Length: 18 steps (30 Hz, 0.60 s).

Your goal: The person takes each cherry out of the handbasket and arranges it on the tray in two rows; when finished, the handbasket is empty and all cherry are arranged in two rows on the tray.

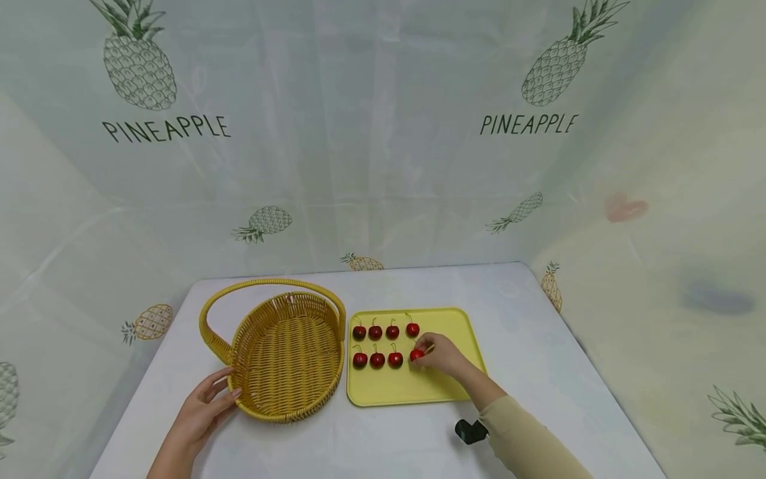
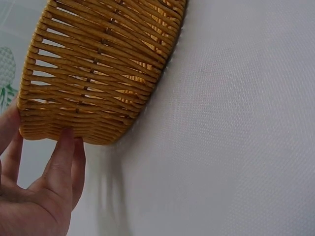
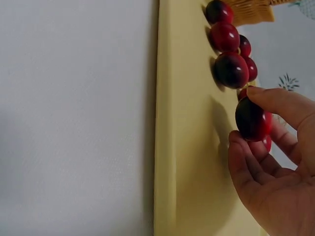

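A yellow wicker basket with a tall arched handle stands on the left of the table, and I see no contents in it. My left hand holds its near left rim; the left wrist view has the fingertips against the woven side. To the right of the basket lies a yellow tray with dark red cherries in two rows. My right hand pinches the cherry at the right end of the near row, between thumb and fingers. Whether that cherry touches the tray I cannot tell.
The other cherries line the tray's left half, stems toward the back. A small black object is beside the right sleeve. The white table backs onto a hanging cloth printed with pineapples.
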Each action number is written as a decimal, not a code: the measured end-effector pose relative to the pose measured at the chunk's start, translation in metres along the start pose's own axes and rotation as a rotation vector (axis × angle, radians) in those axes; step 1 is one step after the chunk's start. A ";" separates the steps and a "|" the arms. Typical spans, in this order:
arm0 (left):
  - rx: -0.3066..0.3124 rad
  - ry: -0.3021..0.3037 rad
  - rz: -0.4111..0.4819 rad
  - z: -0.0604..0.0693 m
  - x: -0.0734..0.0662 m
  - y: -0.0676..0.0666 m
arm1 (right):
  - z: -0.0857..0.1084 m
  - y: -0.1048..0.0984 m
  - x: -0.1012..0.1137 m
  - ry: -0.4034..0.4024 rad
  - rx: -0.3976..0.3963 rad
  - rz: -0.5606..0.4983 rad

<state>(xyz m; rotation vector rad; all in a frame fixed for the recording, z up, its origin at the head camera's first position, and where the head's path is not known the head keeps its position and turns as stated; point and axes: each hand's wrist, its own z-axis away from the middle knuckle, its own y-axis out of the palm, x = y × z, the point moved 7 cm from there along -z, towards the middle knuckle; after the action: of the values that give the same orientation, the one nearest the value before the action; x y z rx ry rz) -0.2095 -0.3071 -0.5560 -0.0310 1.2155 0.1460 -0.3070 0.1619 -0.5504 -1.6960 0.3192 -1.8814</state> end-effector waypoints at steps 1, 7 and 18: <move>0.000 0.001 0.002 0.000 0.000 0.000 | 0.000 0.000 -0.001 0.005 -0.010 -0.003; 0.002 0.001 0.002 0.000 0.000 0.000 | -0.003 0.000 -0.006 0.034 -0.048 -0.011; -0.005 -0.006 0.005 -0.001 0.001 -0.001 | -0.005 0.004 -0.009 0.034 -0.047 0.016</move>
<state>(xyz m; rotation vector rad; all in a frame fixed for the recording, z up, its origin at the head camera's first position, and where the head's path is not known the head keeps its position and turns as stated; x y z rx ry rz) -0.2101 -0.3082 -0.5573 -0.0316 1.2090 0.1532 -0.3109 0.1626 -0.5608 -1.6884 0.3928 -1.9069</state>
